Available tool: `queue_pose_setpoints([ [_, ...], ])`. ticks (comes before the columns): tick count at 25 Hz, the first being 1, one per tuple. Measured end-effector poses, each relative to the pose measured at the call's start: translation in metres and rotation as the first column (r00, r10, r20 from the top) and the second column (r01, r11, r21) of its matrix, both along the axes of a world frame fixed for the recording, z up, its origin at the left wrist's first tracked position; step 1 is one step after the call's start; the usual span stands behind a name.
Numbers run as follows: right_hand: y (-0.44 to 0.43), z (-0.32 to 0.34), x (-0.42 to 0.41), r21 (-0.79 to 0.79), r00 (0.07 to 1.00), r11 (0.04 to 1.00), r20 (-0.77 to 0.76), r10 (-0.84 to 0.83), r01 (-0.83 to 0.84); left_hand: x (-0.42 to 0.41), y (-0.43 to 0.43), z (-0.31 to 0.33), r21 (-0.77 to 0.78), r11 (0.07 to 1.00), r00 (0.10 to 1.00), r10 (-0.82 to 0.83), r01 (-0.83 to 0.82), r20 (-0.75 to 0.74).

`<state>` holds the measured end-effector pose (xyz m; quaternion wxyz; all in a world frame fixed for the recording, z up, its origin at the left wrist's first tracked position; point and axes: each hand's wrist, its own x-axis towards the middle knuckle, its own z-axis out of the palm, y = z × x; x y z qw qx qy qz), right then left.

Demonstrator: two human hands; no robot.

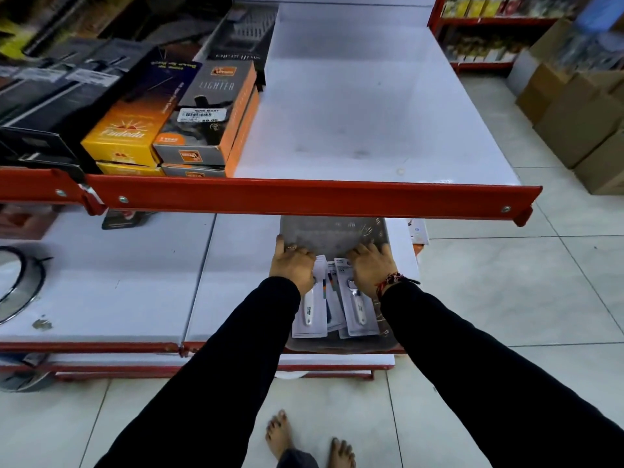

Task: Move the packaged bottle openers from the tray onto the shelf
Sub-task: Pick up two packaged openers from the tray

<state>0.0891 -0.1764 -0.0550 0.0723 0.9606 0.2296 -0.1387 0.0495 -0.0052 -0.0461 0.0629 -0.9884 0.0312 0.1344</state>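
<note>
A grey plastic tray [337, 231] sits on the lower white shelf, under the red front rail [304, 194] of the upper shelf [354, 113]. Several packaged bottle openers lie in its near half: white-handled openers on white cards. My left hand [292, 265] rests on the top of the left package [309, 315], fingers curled over its upper edge. My right hand [369, 268] is curled the same way over the top of the right package [359, 312]. A third package [332, 298] lies partly hidden between them. The upper shelf's right half is bare white.
Lighter boxes [206, 113] and yellow boxes [125, 130] fill the upper shelf's left half. A round metal-rimmed lid [20, 285] lies at the lower shelf's left. Cardboard boxes [580, 119] stand on the tiled floor at right. My bare feet [304, 440] are below.
</note>
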Motion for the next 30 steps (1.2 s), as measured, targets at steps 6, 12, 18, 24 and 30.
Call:
queue_pose_setpoints([
  [6,-0.008,0.015,0.0,0.179,0.997,0.982,0.036,-0.065,0.057,0.002,0.002,0.018,-0.065,0.998,0.999,0.006,-0.003,0.054],
  [12,-0.025,0.048,-0.025,0.299,0.994,0.953,0.074,-0.075,0.049,-0.017,0.008,0.051,-0.383,0.921,0.997,0.079,-0.068,0.013],
  [18,-0.028,0.093,-0.069,0.439,0.992,0.898,0.108,-0.059,0.005,-0.06,0.006,0.098,-0.428,0.904,0.979,0.097,-0.01,0.181],
  [24,-0.034,0.152,-0.117,0.42,0.922,0.894,0.386,-0.023,-0.153,-0.115,0.0,0.153,-0.426,0.903,0.916,0.121,0.058,0.381],
  [30,-0.038,0.216,-0.136,0.461,0.818,0.831,0.575,-0.013,-0.311,-0.143,0.0,0.213,-0.39,0.91,0.843,0.096,0.141,0.529],
])
